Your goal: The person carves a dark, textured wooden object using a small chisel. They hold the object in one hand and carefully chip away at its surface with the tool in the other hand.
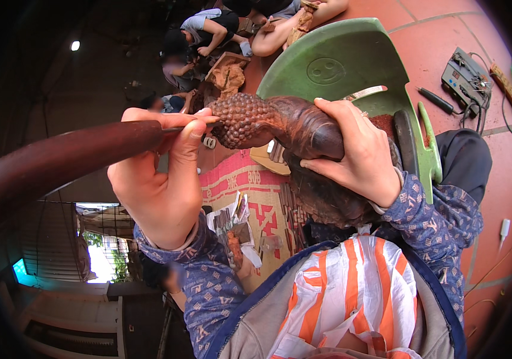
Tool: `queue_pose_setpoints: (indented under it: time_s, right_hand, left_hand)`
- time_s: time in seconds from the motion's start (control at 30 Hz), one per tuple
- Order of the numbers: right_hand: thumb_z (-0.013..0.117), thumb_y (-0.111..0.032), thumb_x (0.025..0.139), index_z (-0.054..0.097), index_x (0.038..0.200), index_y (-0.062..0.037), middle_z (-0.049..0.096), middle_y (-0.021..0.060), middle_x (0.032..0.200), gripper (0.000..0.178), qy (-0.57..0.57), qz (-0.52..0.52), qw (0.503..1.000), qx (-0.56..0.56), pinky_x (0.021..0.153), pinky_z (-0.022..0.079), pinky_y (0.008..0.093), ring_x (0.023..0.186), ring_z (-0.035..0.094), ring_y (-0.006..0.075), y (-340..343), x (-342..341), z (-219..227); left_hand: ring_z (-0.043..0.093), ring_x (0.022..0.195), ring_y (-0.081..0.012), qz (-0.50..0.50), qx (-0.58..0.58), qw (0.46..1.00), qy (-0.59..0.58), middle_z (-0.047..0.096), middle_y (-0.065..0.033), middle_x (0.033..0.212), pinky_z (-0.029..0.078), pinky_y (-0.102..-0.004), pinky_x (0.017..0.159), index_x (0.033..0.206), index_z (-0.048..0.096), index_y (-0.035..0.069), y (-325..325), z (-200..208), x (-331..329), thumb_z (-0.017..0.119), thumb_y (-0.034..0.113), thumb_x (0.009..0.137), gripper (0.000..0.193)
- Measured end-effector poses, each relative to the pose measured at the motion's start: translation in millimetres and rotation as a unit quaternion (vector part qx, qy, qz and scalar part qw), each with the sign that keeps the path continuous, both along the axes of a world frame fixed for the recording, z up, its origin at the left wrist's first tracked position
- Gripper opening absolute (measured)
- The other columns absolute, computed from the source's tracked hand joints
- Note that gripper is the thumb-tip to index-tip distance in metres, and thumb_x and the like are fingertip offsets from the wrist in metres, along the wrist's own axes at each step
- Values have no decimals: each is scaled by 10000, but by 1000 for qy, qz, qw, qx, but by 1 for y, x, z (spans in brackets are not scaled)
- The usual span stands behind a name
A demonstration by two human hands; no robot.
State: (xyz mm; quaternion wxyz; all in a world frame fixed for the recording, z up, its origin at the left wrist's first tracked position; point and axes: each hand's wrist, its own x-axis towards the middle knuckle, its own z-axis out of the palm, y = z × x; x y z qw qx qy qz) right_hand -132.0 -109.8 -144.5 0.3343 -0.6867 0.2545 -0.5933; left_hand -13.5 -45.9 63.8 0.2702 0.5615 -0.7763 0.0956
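A dark brown wooden carving [247,119] with a knobbly, bead-covered head lies across the middle of the view, its smooth, rounded part toward the right. My right hand [363,155] wraps round that smooth part, thumb below and fingers above. From the left comes a carving chisel [67,155] with a long, thick, dark red-brown handle. My left hand [163,185] pinches its thin shank between thumb and fingers. The tool's tip meets the edge of the beaded head; whether it cuts in I cannot tell. Below my right hand sits a bulkier dark wood part [330,194].
A green plastic chair [357,54] stands just beyond the carving. Right of it, a grey control box [467,78] with cables and a pen-shaped handpiece [436,100] rests on red tiles. Loose tools lie on a patterned mat [232,176]. Other people [211,30] sit at the far side.
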Motion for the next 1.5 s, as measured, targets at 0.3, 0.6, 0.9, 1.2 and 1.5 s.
queue_pose_setpoints:
  time_s: [0.3, 0.6, 0.9, 1.2, 1.5]
  right_hand:
    - [839, -152, 561, 486, 1235, -29, 585, 171, 1095, 772, 3, -2, 1000, -2, 849, 482, 400, 994, 591, 361, 0, -1, 0]
    - [843, -172, 586, 473, 1258, -37, 580, 159, 1116, 779, 8, 5, 1000, 6, 852, 480, 382, 1014, 597, 338, 3, -4, 0]
    - [869, -422, 612, 588, 1169, 31, 608, 205, 1081, 771, -134, 314, 936, -84, 765, 537, 354, 913, 642, 290, 35, -50, 43]
    - [715, -271, 819, 663, 1048, -24, 593, 240, 1131, 341, 7, 365, 918, -156, 675, 563, 320, 850, 674, 293, 53, -52, 53]
    - [703, -297, 818, 651, 1061, -49, 388, 411, 1323, 351, 39, 204, 964, -167, 960, 434, 466, 1177, 499, 505, 49, -44, 51]
  left_hand:
    - [681, 787, -241, -33, 20, 998, -45, 645, -120, 809, 499, -350, 832, 857, 582, -55, -8, 6, 5, 656, -18, 840, 84]
    - [661, 738, -274, -183, 161, 941, 235, 631, -159, 732, 464, -483, 946, 929, 414, 40, 22, -1, 48, 602, 162, 912, 225]
    - [556, 674, -285, -334, 431, 836, -53, 517, -86, 735, 442, -380, 567, 969, 549, 29, 37, -34, 49, 660, 66, 769, 232]
    - [529, 681, -239, -288, 263, 921, 10, 495, -68, 735, 430, -330, 605, 804, 603, 50, 32, -43, 57, 737, 169, 735, 192]
    - [511, 1121, -223, -201, 9, 922, 331, 521, -127, 1159, 410, -351, 960, 1321, 388, 23, -24, -79, 66, 888, 477, 361, 1174]
